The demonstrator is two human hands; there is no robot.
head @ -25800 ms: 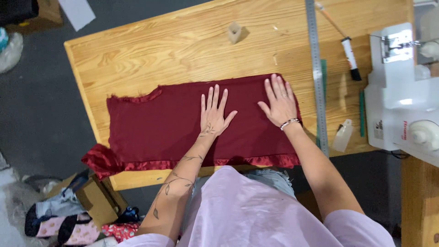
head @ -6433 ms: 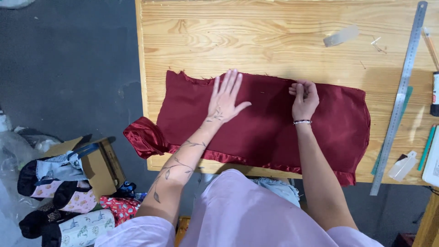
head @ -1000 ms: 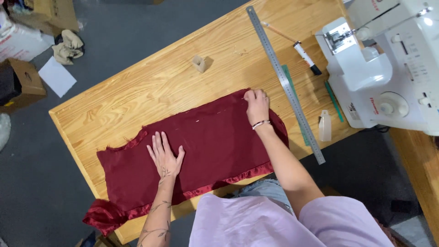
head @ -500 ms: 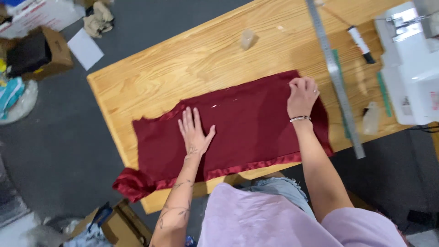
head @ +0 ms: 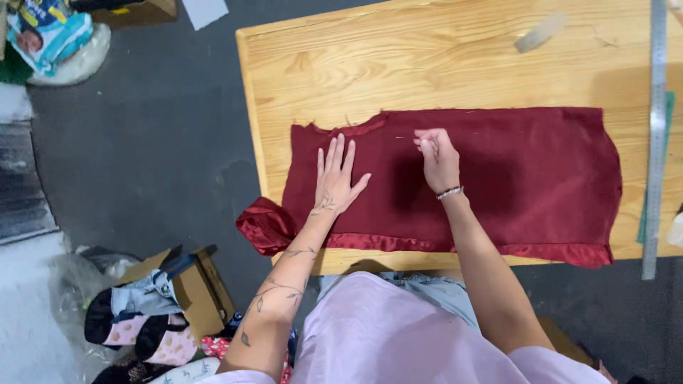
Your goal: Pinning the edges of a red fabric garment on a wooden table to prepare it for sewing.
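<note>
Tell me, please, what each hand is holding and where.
Left hand lies flat on the red fabric, gripping nothing. Right hand looks pinched; what it holds cannot be told.

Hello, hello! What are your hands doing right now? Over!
Left hand flat, open on dark red cloth. Right hand curled, fingertips pinching at cloth's middle. Cloth's left end hangs off wooden table. Metal ruler beside cloth, untouched.

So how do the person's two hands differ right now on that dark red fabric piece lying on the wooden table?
The left hand lies flat, palm down, fingers spread, on the dark red fabric near its left end. The right hand is curled, its fingertips bunched together and pressed to the cloth nearer the upper edge. The right wrist wears a thin bracelet; the left wrist shows none, and the left forearm bears a vine tattoo. Both hands are bare and touch the same cloth on the wooden table.
</note>
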